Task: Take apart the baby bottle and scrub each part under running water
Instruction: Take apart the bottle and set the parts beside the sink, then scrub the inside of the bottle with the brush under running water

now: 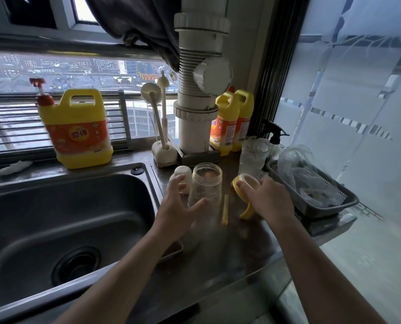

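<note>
The clear bottle body (206, 185) stands upright and uncapped on the steel counter, right of the sink (61, 220). My left hand (178, 209) hovers just before it with fingers spread and holds nothing. My right hand (267, 199) grips the yellow handled collar ring (243, 185), which rests on the counter to the bottle's right. A yellow straw piece (225, 210) lies between the two. A white cap (184, 177) stands behind the bottle on its left.
Bottle brushes in a white stand (163, 127) and a yellow detergent jug (78, 129) sit at the back. A clear glass (253, 157), spray bottle (275, 136) and dark basket (316, 206) with plastic bags crowd the right. A wide white pipe (199, 90) rises behind.
</note>
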